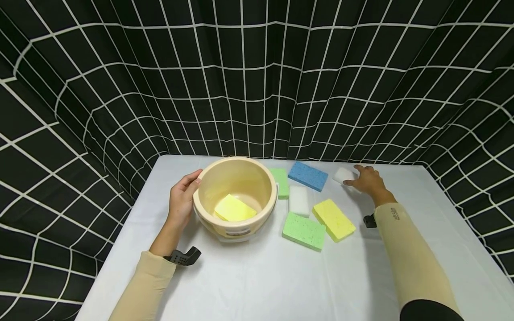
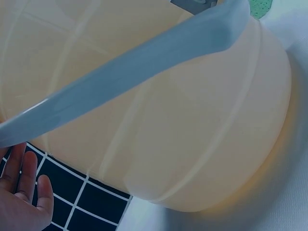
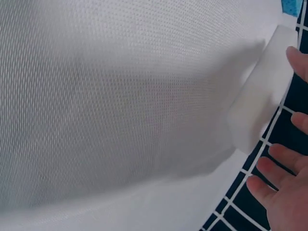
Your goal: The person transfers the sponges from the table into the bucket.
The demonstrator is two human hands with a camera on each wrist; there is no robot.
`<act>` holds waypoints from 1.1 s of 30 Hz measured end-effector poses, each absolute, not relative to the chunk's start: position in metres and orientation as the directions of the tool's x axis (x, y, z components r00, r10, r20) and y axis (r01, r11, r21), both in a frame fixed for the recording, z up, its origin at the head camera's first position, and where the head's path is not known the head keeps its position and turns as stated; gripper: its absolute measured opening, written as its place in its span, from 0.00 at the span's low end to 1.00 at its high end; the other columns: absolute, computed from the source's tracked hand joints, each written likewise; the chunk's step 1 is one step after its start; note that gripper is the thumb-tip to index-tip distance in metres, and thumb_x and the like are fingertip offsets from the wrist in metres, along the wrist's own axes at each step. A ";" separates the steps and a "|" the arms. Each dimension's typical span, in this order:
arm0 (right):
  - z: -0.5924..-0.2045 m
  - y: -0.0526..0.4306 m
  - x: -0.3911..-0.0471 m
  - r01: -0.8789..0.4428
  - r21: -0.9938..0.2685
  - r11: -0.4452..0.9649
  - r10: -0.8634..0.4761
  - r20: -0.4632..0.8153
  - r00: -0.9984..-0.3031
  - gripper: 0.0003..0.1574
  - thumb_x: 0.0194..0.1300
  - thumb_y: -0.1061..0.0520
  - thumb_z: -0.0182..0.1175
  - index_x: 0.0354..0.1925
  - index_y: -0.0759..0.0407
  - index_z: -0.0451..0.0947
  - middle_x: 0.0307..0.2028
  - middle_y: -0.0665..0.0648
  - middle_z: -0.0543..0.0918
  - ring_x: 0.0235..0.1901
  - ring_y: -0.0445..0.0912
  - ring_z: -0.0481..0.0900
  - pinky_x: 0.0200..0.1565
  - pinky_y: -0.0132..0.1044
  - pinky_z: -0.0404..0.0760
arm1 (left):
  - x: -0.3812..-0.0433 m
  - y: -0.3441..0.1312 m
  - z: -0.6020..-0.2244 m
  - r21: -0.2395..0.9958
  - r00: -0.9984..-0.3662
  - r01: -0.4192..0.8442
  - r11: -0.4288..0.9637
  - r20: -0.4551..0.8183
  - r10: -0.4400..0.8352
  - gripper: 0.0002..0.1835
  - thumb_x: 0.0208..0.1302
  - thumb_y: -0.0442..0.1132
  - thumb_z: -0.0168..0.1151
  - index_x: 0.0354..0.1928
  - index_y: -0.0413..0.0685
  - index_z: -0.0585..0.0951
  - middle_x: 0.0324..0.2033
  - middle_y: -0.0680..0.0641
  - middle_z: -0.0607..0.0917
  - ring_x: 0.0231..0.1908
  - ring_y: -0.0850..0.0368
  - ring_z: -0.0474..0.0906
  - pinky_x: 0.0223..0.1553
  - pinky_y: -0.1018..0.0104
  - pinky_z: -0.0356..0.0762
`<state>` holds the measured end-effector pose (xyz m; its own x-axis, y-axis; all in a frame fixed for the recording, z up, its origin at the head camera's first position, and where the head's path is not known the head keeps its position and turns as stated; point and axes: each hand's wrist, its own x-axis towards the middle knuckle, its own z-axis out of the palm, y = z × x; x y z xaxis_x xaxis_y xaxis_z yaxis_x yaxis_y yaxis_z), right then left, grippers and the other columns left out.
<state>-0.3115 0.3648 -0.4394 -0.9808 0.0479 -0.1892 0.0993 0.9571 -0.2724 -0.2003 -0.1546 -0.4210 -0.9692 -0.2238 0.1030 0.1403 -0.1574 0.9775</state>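
Observation:
My left hand [image 1: 182,199] touches the left side of the rim of a cream bucket [image 1: 205,223], its thumb and fingertips right at the edge. In the left wrist view, several fingers [image 2: 30,168] stand loosely extended beside the bucket, below its grey handle [image 2: 130,72]. A yellow sponge [image 1: 233,208] lies inside the bucket. At the back right, my right hand [image 1: 368,180] reaches around a white sponge [image 1: 343,175], thumb and fingers spread apart. In the right wrist view, the thumb overlaps that white sponge [image 3: 264,91] while the other fingers extend below it.
Between bucket and right hand lie a blue sponge [image 1: 308,175], another white sponge [image 1: 299,200], a green sponge [image 1: 304,231] and a yellow sponge [image 1: 334,220]. A second green sponge [image 1: 281,182] is partly behind the bucket. A black gridded curtain [image 1: 257,89] borders the white table [image 1: 249,285].

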 end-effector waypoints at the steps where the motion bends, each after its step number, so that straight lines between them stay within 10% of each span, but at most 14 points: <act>1: -0.440 0.365 -0.311 0.102 -0.272 0.957 0.050 -0.194 -0.980 0.53 0.63 0.39 0.59 0.72 0.67 0.50 0.66 0.83 0.52 0.63 0.77 0.55 0.64 0.73 0.62 | -0.200 -0.154 -0.421 0.978 -0.969 0.139 -0.157 0.102 -0.223 0.18 0.69 0.30 0.53 0.59 0.31 0.75 0.44 0.61 0.83 0.45 0.67 0.80 0.46 0.80 0.82; 21: -0.447 0.367 -0.307 0.081 -0.273 0.959 0.028 -0.191 -0.981 0.44 0.63 0.48 0.62 0.67 0.71 0.59 0.65 0.77 0.63 0.64 0.72 0.61 0.67 0.67 0.63 | -0.200 -0.153 -0.420 0.974 -0.970 0.144 -0.175 0.104 -0.218 0.19 0.69 0.30 0.53 0.59 0.30 0.74 0.44 0.61 0.84 0.45 0.68 0.80 0.46 0.80 0.82; 33: -0.441 0.365 -0.308 0.077 -0.292 0.953 0.030 -0.163 -0.986 0.52 0.59 0.44 0.65 0.64 0.82 0.59 0.52 0.79 0.67 0.48 0.67 0.69 0.58 0.64 0.73 | -0.201 -0.155 -0.422 0.977 -0.969 0.137 -0.163 0.099 -0.225 0.19 0.69 0.31 0.54 0.60 0.30 0.74 0.48 0.58 0.82 0.48 0.67 0.80 0.48 0.79 0.82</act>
<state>-0.3078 0.3647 -0.4409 -0.9861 0.0298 -0.1633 0.0772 0.9532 -0.2922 -0.2007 -0.1548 -0.4216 -0.9695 -0.2245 0.0986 0.1370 -0.1625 0.9771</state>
